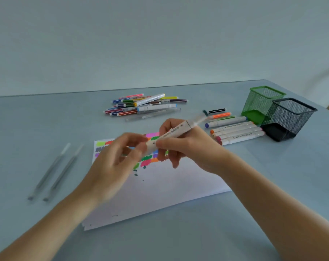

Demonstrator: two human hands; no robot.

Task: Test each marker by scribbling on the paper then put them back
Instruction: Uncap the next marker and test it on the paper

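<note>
Holding the white marker (pixel 171 133) above the paper (pixel 159 185), the right hand (pixel 188 147) grips its barrel; the blurred left hand (pixel 118 159) probably pinches the cap end. Pull straight, gently.

Marker pile (pixel 144 105) behind the paper (pixel 159 191), mesh cups (pixel 273 112) at right; bare table (pixel 178 245) in front.

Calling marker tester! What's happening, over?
Both hands on white marker above paper. Left hand at its cap end. Nothing blocking.
</note>
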